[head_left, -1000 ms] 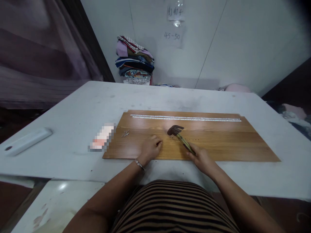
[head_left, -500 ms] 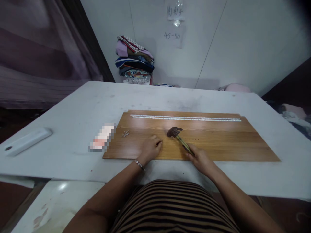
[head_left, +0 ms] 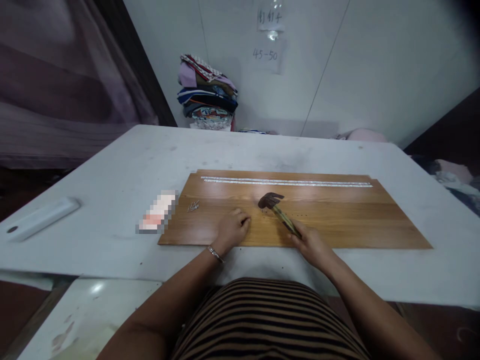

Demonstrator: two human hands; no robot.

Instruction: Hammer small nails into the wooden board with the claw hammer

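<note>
A: What is the head view showing?

B: A wooden board (head_left: 356,220) is lying flat on a white table (head_left: 243,152). The right hand (head_left: 309,242) is gripping a claw hammer (head_left: 270,201) by its handle, the head hanging over the board's middle. The left hand (head_left: 233,229) is resting on the board, fingers curling loosely inward (whether it is pinching anything small, I cannot tell).

A: How far along is the work?

B: Partway, I judge. A row of small dark dots (head_left: 302,215) is running right from the hammer head, probably finished nails, though they are too small to be sure. Several loose nails (head_left: 193,206) are lying near the board's left end, apparently unused.

A: And edges, room?

B: The board's near edge is running just beside both wrists. Two white strips (head_left: 287,182) are lining the far edge. Wood is stretching widely rightward; leftward, the left hand is narrowing the hammer's room.
</note>
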